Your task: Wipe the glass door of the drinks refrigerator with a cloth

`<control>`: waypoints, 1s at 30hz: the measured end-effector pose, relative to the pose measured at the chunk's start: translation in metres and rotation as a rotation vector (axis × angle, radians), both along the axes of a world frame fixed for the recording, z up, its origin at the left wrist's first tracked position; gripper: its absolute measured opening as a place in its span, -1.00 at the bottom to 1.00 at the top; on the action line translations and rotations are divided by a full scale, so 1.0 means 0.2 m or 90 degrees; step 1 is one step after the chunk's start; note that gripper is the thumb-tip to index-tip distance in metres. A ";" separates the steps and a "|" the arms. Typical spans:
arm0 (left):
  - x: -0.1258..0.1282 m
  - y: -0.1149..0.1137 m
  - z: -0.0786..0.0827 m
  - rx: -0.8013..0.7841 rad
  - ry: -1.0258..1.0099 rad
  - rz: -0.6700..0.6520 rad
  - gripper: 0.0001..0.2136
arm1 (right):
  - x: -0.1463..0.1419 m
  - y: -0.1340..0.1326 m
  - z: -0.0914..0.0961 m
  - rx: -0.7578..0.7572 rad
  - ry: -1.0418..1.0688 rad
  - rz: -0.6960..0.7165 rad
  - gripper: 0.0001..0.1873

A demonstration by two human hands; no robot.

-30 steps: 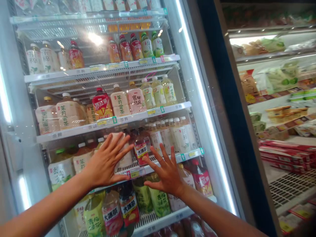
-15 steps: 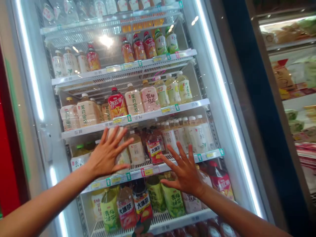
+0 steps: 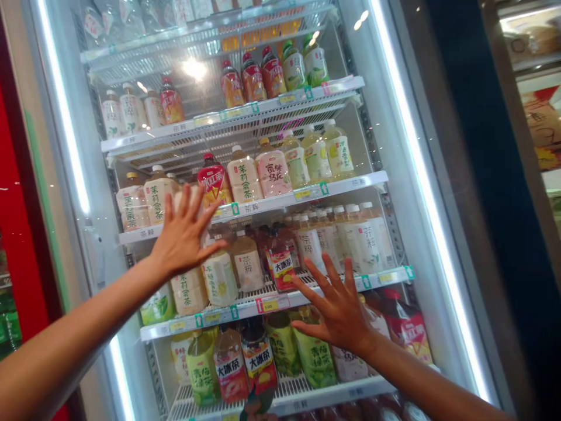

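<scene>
Both my hands are raised, empty, before a lit drinks fridge stocked with bottled teas. My left hand (image 3: 182, 234), fingers spread, covers part of a shelf edge (image 3: 258, 204) and some pale bottles. Nearest below it are a white-labelled bottle (image 3: 220, 278) and a cream-labelled bottle (image 3: 189, 292). My right hand (image 3: 335, 307) is also spread, lower and further right. It partly hides a green-labelled bottle (image 3: 316, 354) and the shelf edge above it. Left of its fingers stands a dark bottle with a red and yellow label (image 3: 281, 263). Whether either hand touches glass I cannot tell.
Bright light strips (image 3: 429, 193) run down both sides of the fridge. Red-capped bottles (image 3: 253, 76) stand on an upper shelf. A dark blue post (image 3: 486, 175) divides the fridge from shelves of packaged goods (image 3: 541, 123) at right. A red panel (image 3: 20, 234) is at far left.
My left hand has moved up and slightly left across the shelves, uncovering bottles below. My right hand stays spread at nearly the same height. The view has shifted a little, moving the fridge rightward.
</scene>
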State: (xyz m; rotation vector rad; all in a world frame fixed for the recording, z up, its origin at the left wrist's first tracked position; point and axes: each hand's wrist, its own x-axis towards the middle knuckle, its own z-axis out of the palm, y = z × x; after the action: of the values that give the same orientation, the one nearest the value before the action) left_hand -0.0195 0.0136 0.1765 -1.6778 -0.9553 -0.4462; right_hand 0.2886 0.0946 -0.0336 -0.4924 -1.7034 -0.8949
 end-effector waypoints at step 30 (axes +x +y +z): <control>0.92 0.32 0.25 -0.075 0.200 -0.084 -0.20 | 0.01 0.01 0.00 0.016 0.031 0.046 -0.13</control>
State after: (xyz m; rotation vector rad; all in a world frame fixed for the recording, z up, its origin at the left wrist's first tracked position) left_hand 0.1638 0.0770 0.2267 -1.8586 -0.6532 -0.2054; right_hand 0.2899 0.0974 -0.0331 -0.4299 -1.6545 -0.8444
